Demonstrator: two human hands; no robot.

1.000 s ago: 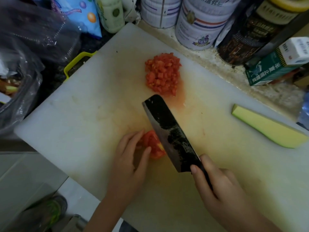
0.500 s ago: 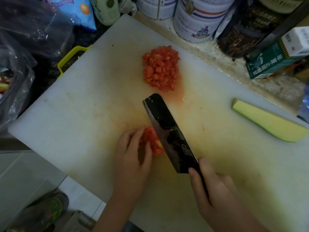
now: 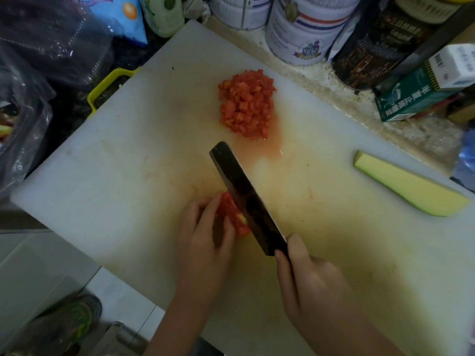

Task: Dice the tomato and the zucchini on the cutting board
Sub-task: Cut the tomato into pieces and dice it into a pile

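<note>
A white cutting board (image 3: 123, 160) fills the middle of the view. A heap of diced tomato (image 3: 245, 106) lies near its far edge in a patch of juice. My left hand (image 3: 203, 235) holds a remaining tomato piece (image 3: 231, 214) with curled fingers. My right hand (image 3: 308, 281) grips the handle of a dark cleaver (image 3: 246, 199), whose blade rests against the right side of that piece. A long wedge of zucchini (image 3: 408, 187), pale flesh up, lies at the board's right.
Tins (image 3: 300, 29), a dark container (image 3: 380, 44) and a green carton (image 3: 416, 96) line the counter behind the board. Plastic bags (image 3: 28, 104) and a yellow-rimmed tray (image 3: 108, 83) sit at the left. The floor shows below left.
The cleaver has shifted slightly closer into the tomato piece, and my left fingers have curled tighter over it. The zucchini and the diced heap have stayed where they were.
</note>
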